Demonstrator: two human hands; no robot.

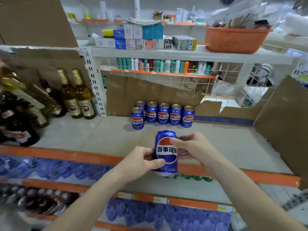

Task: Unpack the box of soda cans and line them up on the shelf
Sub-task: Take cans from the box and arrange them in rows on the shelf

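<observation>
Item: blue soda can (166, 152), upright, held in front of the shelf (86, 130) edge.
Risk: set down carelessly beyond the hands, it may knock the six shelved cans (163, 116) grouped ahead; a loose two-handed hold could let it slip toward the lower racks beneath.
Left hand (141, 161): fingers curled round the can's lower left, thumb across its front.
Right hand (191, 145): fingers wrapped behind, thumb on the logo.
Beer bottles (76, 95) stand far left of both hands.
</observation>
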